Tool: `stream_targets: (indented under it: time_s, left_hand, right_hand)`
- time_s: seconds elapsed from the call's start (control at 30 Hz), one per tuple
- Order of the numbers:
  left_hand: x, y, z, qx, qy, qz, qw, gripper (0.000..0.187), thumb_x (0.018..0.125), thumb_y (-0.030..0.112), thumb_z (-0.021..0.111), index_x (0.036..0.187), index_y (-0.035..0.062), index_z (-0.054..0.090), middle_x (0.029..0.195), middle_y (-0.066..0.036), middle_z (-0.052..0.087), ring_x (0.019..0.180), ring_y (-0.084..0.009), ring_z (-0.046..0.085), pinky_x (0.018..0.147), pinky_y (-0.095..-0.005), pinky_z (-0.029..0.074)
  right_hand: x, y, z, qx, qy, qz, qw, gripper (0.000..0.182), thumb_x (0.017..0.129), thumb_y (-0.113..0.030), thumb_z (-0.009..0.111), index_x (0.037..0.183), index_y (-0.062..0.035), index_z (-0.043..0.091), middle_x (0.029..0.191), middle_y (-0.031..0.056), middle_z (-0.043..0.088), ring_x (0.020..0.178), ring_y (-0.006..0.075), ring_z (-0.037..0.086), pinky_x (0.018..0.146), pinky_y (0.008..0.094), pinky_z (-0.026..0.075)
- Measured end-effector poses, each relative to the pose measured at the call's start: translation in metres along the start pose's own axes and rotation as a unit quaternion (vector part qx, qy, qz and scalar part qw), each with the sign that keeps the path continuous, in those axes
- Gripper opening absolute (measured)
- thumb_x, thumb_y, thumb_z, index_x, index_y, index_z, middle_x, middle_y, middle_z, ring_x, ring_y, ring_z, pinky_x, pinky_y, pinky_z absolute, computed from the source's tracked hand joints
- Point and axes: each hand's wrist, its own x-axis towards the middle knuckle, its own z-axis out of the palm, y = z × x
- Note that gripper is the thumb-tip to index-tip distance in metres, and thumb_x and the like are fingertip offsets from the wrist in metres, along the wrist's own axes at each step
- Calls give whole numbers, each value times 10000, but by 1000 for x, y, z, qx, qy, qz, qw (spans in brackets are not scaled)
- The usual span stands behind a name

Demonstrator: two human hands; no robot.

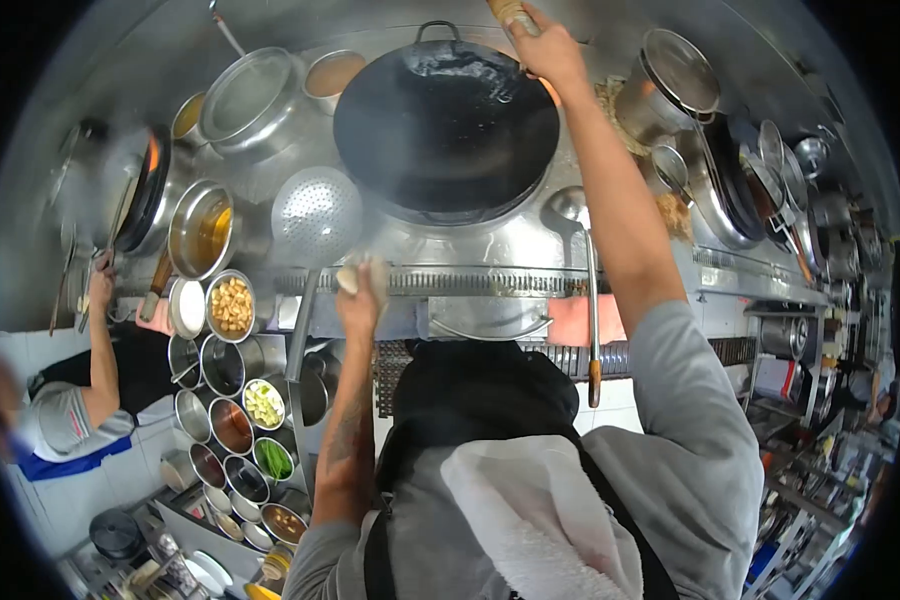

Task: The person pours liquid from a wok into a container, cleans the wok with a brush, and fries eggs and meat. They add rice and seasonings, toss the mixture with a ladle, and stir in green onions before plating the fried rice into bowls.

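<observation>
A large black wok [445,135] with some water at its far side sits on the steel range. At its far right rim, my right hand [552,52] is closed round a thick, light wooden handle [511,12], whose far end is cut off by the view. My left hand [365,298] is blurred by motion near the range's front edge. Its fingers are bent around a small pale thing [348,279] that I cannot make out. Just beyond the left hand lies a perforated strainer [317,212]. A long-handled ladle [571,204] rests to the right of the wok.
On the left stand a metal pot of yellow liquid [208,232], a bowl of light brown cubes [232,306] and several ingredient containers. A lidded pot [667,85] stands at the right. Another person [70,410] works at the far left beside a flaming burner.
</observation>
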Motion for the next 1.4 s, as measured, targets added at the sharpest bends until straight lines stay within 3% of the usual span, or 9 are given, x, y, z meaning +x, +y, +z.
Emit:
stream_targets:
  time_s: [0.1, 0.33, 0.43, 0.5, 0.57, 0.7, 0.97, 1.2, 1.4]
  left_hand:
    - [-16, -66, -16, 529, 79, 9, 845, 727, 879, 578, 559, 1217, -66, 546, 1208, -227, 553, 1156, -382, 521, 926, -559, 418]
    - [-36, 9, 1, 387, 130, 247, 879, 743, 813, 528, 682, 1282, -14, 483, 1298, -216, 503, 1188, -405, 475, 965, -579, 342]
    - [-41, 80, 49, 298, 24, 403, 865, 544, 794, 354, 751, 1207, 42, 581, 1283, -185, 536, 1220, -354, 477, 1012, -522, 325]
    - [-34, 115, 92, 261, 2, 466, 845, 402, 792, 283, 751, 1119, 75, 644, 1211, -138, 589, 1151, -309, 533, 987, -497, 351]
    - [-27, 116, 120, 256, -11, 478, 840, 332, 796, 259, 743, 1070, 87, 670, 1150, -110, 623, 1084, -289, 576, 955, -490, 373]
    - [-8, 106, 144, 246, -40, 452, 857, 188, 796, 198, 710, 956, 98, 711, 860, -61, 632, 826, -267, 615, 761, -446, 422]
    - [-22, 90, 132, 279, -18, 413, 867, 123, 770, 236, 619, 840, 165, 691, 875, -61, 608, 940, -238, 609, 836, -434, 418]
    - [-18, 69, 153, 316, 48, 397, 861, 168, 752, 294, 663, 855, 170, 710, 909, -54, 627, 945, -239, 609, 888, -429, 370]
    - [-29, 81, 131, 366, -39, 381, 848, 346, 736, 445, 696, 960, 185, 739, 1057, -89, 666, 1100, -297, 567, 980, -483, 338]
  right_hand:
    - [-23, -6, 11, 22, -49, -72, 996, 515, 898, -560, 529, 1092, -105, 670, 716, 160, 689, 561, 270, 666, 689, 403, 524]
    - [-30, 89, 78, -97, -364, -149, 914, 488, 851, -447, 660, 1222, -129, 663, 1134, 206, 674, 921, 309, 683, 835, 387, 537]
    - [26, 111, 80, -232, -193, -61, 951, 470, 856, -430, 649, 1144, -61, 693, 1095, 242, 679, 968, 344, 679, 816, 404, 546]
    - [31, 97, 111, -40, 262, -105, 959, 440, 867, -410, 628, 973, 10, 705, 934, 254, 700, 804, 341, 710, 693, 395, 574]
    - [1, 74, 133, 58, -129, 129, 981, 454, 849, -384, 608, 1038, 22, 680, 884, 228, 705, 779, 318, 722, 684, 395, 588]
    - [-68, 31, 128, -17, -393, -143, 908, 451, 885, -401, 613, 1298, -220, 617, 1026, 175, 703, 796, 231, 690, 755, 342, 565]
    - [78, 134, 147, 28, -40, 115, 992, 380, 982, -388, 494, 1002, -51, 669, 689, 50, 644, 544, 176, 602, 451, 314, 470]
    - [-50, 55, 80, -28, -580, -66, 811, 509, 926, -521, 558, 1149, -74, 662, 642, 48, 592, 455, 156, 523, 383, 317, 359]
    - [104, 135, 124, -132, -202, -119, 963, 424, 922, -393, 570, 1108, -18, 638, 749, 103, 664, 549, 208, 611, 488, 340, 476]
